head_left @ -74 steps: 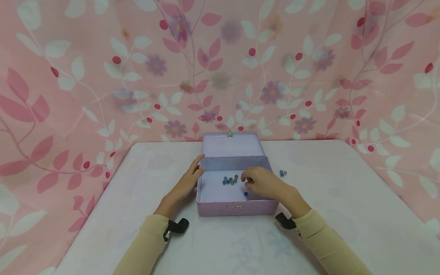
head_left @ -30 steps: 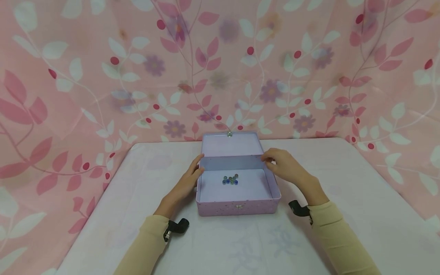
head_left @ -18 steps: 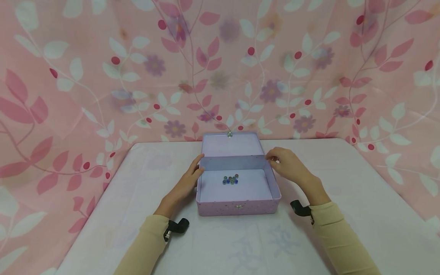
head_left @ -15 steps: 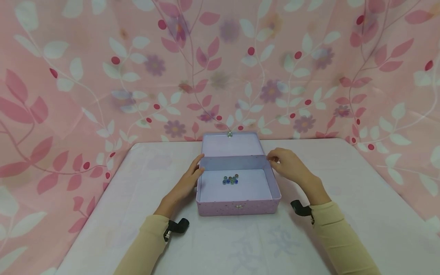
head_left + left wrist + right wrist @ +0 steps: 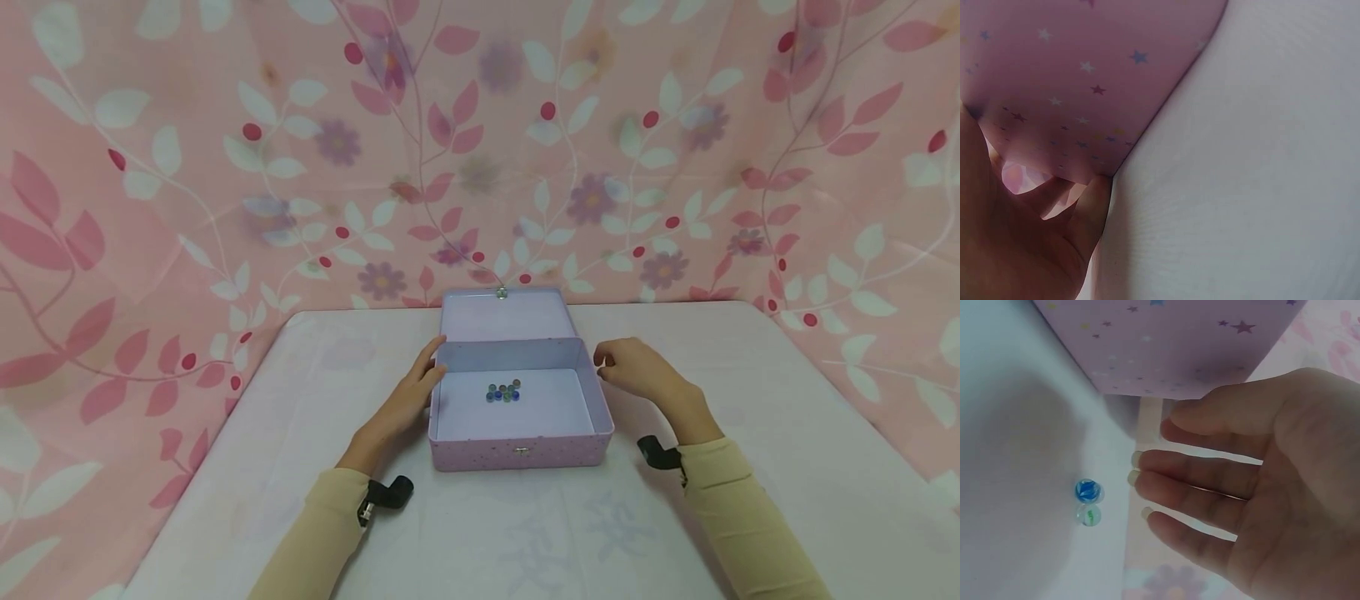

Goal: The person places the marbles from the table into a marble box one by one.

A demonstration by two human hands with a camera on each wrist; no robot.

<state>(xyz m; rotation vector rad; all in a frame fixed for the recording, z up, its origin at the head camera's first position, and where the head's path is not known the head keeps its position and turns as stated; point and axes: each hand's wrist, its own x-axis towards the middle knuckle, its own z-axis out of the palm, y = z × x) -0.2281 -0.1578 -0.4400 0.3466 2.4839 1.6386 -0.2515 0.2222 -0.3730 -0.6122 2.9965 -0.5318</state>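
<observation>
An open lilac box with printed stars stands mid-table, its lid tipped back. Several glass marbles, blue and green, lie clustered on its floor. My left hand holds the box's left wall near the back, thumb on the rim; some of its fingers are hidden in the head view. My right hand hovers outside the right wall, thumb near index finger, other fingers loosely extended, with nothing seen held. In the right wrist view, a blue marble and a green-flecked marble lie on the table beyond the fingertips.
A white cloth covers the table. Behind it hangs a pink floral curtain. A black wrist camera sits at the left wrist and another at the right wrist.
My right hand has moved from inside the box to the back right corner, then slightly down outside the wall. The lone blue marble has joined the cluster. My left hand stays put.
</observation>
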